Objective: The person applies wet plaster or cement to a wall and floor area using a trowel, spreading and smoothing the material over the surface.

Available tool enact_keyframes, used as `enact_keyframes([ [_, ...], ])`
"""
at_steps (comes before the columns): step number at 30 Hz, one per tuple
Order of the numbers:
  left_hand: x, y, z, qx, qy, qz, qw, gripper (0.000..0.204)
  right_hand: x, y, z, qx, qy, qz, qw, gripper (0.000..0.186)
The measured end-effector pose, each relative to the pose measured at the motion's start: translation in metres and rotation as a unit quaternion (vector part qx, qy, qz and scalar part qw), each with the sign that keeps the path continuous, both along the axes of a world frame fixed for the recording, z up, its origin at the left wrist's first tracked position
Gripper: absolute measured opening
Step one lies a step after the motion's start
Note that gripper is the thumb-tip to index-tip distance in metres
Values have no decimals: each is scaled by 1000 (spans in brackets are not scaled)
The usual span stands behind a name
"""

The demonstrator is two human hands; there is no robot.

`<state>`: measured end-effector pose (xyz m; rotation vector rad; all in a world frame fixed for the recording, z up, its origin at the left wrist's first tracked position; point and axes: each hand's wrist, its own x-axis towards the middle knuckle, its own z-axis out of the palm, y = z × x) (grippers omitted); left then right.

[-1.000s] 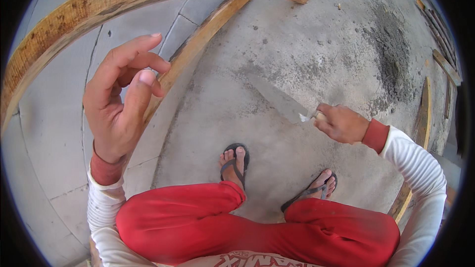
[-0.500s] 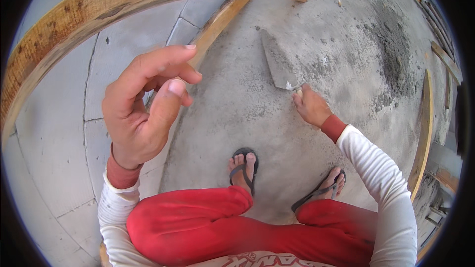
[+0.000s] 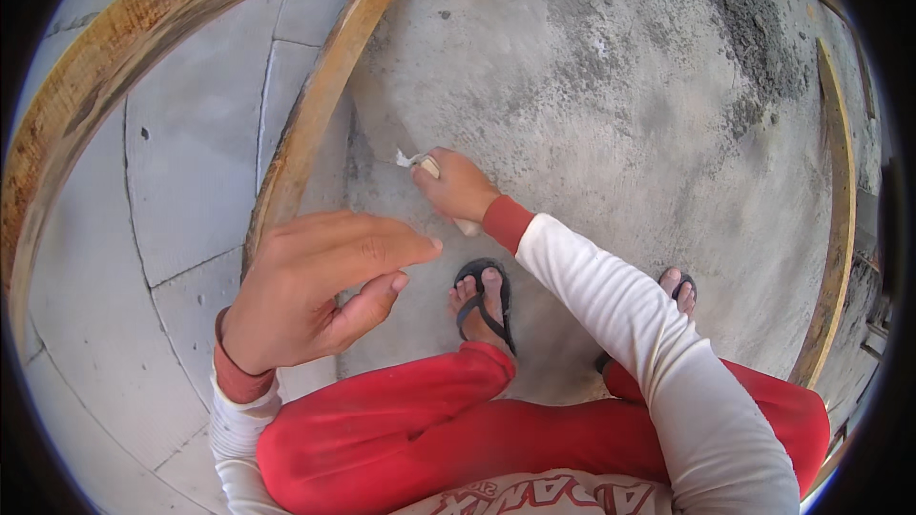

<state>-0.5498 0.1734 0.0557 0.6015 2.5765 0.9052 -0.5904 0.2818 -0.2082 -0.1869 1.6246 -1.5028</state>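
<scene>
My right hand (image 3: 458, 187) is wrapped round the pale handle of a trowel (image 3: 429, 167), low over the grey concrete floor. The trowel's blade points up and left, smeared by motion against the floor beside a long wooden board. My left hand (image 3: 329, 286) hovers above the lower end of that board, fingers bent and thumb held apart, with nothing in it.
The wooden board (image 3: 329, 86) divides the concrete floor (image 3: 582, 172) from pale wall blocks (image 3: 196, 162) on the left. Another timber (image 3: 114, 48) curves across the upper left. Dark wet mortar (image 3: 749, 19) lies at the upper right, near a wooden plank (image 3: 835, 229).
My right hand has swept the trowel leftward, close to the board. My left hand has dropped slightly and turned, its fingers now pointing right. The view has shifted.
</scene>
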Motion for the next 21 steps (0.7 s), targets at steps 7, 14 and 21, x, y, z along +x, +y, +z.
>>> enact_keyframes([
  [7,10,-7,-5,12,-22,34,999,23,14,18,-19,-194,-302,-144,922,26],
  [14,6,-1,-13,29,-38,9,999,28,0,-52,-29,-241,-305,-170,905,25],
  [21,10,-10,-10,35,-29,34,998,33,23,-65,-28,-79,-171,-246,951,26],
])
